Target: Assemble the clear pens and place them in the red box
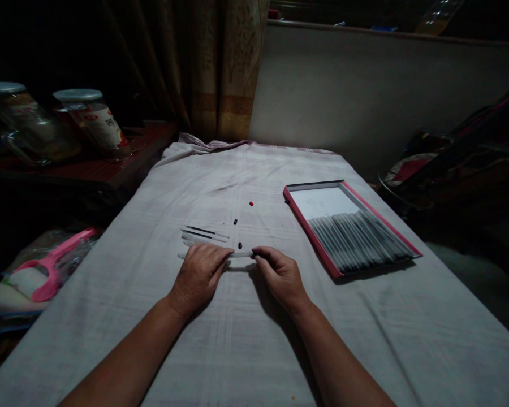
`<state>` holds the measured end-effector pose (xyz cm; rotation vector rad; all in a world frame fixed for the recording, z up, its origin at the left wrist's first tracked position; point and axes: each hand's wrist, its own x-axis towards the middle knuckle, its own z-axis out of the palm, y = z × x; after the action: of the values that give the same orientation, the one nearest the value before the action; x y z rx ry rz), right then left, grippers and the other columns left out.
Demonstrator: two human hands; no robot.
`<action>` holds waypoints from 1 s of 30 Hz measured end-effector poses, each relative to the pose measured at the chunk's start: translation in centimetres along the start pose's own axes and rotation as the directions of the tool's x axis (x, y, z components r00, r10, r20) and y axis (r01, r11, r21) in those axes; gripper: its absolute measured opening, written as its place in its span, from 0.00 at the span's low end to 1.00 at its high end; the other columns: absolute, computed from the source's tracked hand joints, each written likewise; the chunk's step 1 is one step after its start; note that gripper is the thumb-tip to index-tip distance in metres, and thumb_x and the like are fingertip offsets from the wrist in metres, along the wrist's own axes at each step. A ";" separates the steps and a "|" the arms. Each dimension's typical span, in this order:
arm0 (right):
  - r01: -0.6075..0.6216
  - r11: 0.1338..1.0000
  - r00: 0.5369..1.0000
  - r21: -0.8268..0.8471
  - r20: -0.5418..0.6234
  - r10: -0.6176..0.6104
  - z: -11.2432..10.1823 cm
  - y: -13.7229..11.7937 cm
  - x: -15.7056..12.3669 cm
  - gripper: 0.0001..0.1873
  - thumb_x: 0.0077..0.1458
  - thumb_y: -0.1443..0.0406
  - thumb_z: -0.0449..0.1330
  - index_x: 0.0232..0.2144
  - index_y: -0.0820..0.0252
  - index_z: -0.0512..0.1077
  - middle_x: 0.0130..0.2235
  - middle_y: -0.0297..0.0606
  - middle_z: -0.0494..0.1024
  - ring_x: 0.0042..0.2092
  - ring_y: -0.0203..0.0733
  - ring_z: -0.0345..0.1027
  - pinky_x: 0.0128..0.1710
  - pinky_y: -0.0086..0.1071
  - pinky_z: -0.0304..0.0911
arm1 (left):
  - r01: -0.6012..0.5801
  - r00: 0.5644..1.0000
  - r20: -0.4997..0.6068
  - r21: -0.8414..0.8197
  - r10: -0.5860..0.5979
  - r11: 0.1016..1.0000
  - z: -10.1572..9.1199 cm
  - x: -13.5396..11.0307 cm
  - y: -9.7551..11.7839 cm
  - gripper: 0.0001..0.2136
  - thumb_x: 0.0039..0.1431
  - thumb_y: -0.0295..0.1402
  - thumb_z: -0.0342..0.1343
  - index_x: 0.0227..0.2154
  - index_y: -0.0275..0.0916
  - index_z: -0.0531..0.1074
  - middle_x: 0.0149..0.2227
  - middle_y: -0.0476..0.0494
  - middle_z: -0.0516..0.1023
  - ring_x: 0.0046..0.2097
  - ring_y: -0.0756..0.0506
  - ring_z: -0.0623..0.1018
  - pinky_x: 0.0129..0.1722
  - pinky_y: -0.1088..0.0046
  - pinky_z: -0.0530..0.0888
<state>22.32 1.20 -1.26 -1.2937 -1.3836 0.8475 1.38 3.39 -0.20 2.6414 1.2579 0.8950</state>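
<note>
My left hand (199, 272) is closed around a pale, translucent pen (241, 254) held level just above the cloth. The thumb and fingers of my right hand (280, 277) pinch the pen's dark right end; I cannot make out whether that end is a cap or a plug. Just beyond the pen lies a small black plug-like piece (240, 245), with a second small black piece (235, 221) farther off and a small red piece (251, 203) beyond that. Thin dark-filled pen refills (199, 232) lie past my left hand, beside pale tubes partly hidden by it.
To the right, a pink-edged box (311, 243) holds a row of many clear pens (360, 240). A checked white cloth (237, 339) covers the table. At left are a dark red cabinet (123, 164) with jars (95, 121) and a pink-handled object (53, 268). Behind hangs a curtain (220, 68).
</note>
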 end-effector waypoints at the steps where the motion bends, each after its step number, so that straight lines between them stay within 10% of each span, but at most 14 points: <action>1: 0.016 1.000 1.000 -0.014 0.002 -0.016 0.0 0.1 0.0 0.11 0.53 0.62 0.59 0.36 0.57 0.80 0.38 0.39 0.84 0.40 0.45 0.78 0.44 0.37 0.71 | 0.001 1.000 0.006 -0.004 -0.001 1.000 0.0 0.0 0.0 0.10 0.67 0.32 0.50 0.46 0.40 0.74 0.40 0.43 0.81 0.43 0.43 0.77 0.45 0.62 0.68; 30: 0.081 0.974 0.986 -0.212 0.159 -0.047 -0.7 -0.4 0.0 0.11 0.61 0.60 0.52 0.34 0.57 0.72 0.28 0.35 0.79 0.30 0.38 0.74 0.32 0.29 0.65 | -0.051 0.999 0.002 -0.040 0.051 0.998 -0.1 -0.1 0.2 0.09 0.65 0.29 0.51 0.47 0.40 0.72 0.40 0.43 0.81 0.42 0.42 0.77 0.44 0.62 0.67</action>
<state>22.88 1.03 -0.74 -1.3637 -1.6699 0.7807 1.44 3.17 -0.05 2.6543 1.1647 0.9135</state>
